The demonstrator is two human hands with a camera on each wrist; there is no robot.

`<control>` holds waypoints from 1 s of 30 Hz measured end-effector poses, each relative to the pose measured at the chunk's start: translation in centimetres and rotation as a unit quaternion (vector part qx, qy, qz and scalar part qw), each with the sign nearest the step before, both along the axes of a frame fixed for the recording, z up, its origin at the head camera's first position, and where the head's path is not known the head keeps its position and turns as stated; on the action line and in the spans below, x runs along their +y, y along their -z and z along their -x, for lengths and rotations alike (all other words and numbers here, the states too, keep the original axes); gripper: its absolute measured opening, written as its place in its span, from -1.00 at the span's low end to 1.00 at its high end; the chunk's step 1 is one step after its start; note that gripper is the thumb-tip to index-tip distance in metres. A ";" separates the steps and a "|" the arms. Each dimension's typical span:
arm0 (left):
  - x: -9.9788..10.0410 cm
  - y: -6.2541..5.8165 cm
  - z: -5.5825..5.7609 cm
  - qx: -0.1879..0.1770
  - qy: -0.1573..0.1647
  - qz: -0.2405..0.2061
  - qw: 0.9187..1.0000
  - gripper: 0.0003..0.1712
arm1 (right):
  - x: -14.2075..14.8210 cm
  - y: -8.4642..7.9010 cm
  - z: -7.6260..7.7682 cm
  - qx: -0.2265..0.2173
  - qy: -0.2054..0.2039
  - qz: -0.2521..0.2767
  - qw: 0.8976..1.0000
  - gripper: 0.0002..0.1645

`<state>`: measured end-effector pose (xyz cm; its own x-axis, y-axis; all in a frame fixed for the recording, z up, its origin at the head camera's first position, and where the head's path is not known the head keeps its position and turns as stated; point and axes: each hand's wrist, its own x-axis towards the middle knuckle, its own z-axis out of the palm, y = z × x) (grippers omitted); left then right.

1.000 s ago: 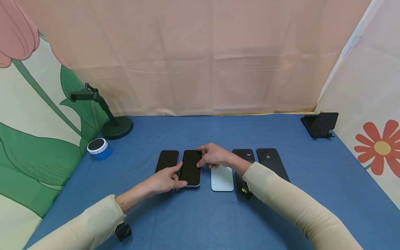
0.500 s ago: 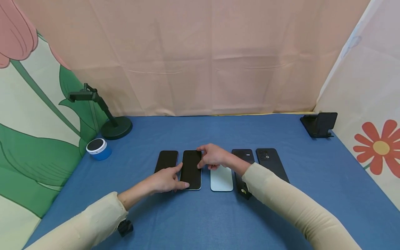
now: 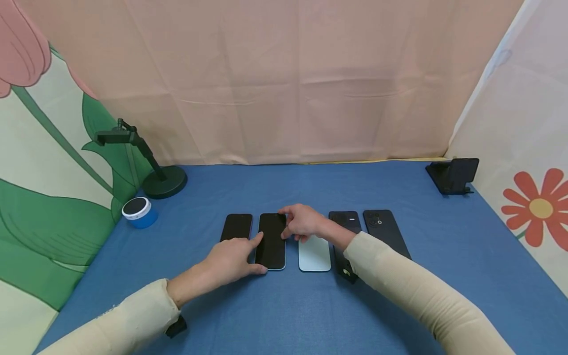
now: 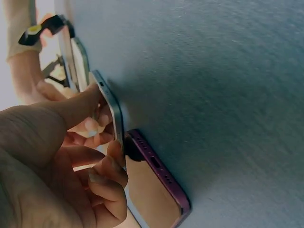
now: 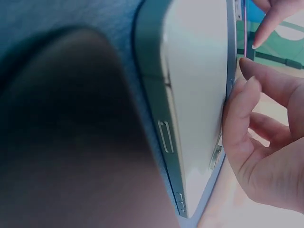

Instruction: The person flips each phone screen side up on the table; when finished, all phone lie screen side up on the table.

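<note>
While both my hands work round the black-screened phone (image 3: 270, 246), 2nd from L in a row of five on the blue-clothed bench (image 3: 266, 315), it lies screen up. My left hand (image 3: 230, 261) holds its near L corner, thumb at the near edge, index finger at the L edge. My right hand (image 3: 303, 222) grips its far R part btwn index finger & thumb, other fingers bent.

Just L: a purple-framed phone (image 3: 236, 227), screen up, partly hidden by my left hand. Just R: a pale green phone (image 3: 315, 256), far end under my right hand. Next, a dark grey phone (image 3: 343, 222), crossed by my cream sleeve (image 3: 412, 291), then a black phone (image 3: 388, 234), back up w/ cam block at the far end.

Far L: dark stand w/ round base (image 3: 164, 182); nearer, blue-and-white jar (image 3: 141, 217). Far R: black phone stand (image 3: 457, 175). Bkgd: pink cloth (image 3: 266, 84), red printed flower (image 3: 541, 207) on the R side.
</note>
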<state>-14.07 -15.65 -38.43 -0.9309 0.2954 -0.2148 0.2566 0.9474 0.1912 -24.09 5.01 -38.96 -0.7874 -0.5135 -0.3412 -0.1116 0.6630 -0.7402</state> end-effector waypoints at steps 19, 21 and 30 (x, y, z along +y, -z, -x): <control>-0.5 1.3 -0.2 0.070 0.042 0.034 0.996 -0.09 | -0.3 -0.2 0.1 0.029 -0.030 -0.038 0.998 -0.12; -0.5 1.3 -0.3 0.074 0.044 0.037 0.996 -0.09 | -0.4 -0.2 0.1 0.033 -0.032 -0.038 0.998 -0.12; -0.6 0.8 -0.3 0.061 0.044 0.040 0.996 -0.10 | -0.7 -0.4 0.2 0.042 -0.039 -0.047 0.997 -0.12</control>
<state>-13.75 -16.24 -39.23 -0.9230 0.3629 -0.1281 0.3554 0.9315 0.0778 -24.27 4.28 -38.59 -0.7738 -0.5436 -0.3250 -0.2247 0.7154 -0.6617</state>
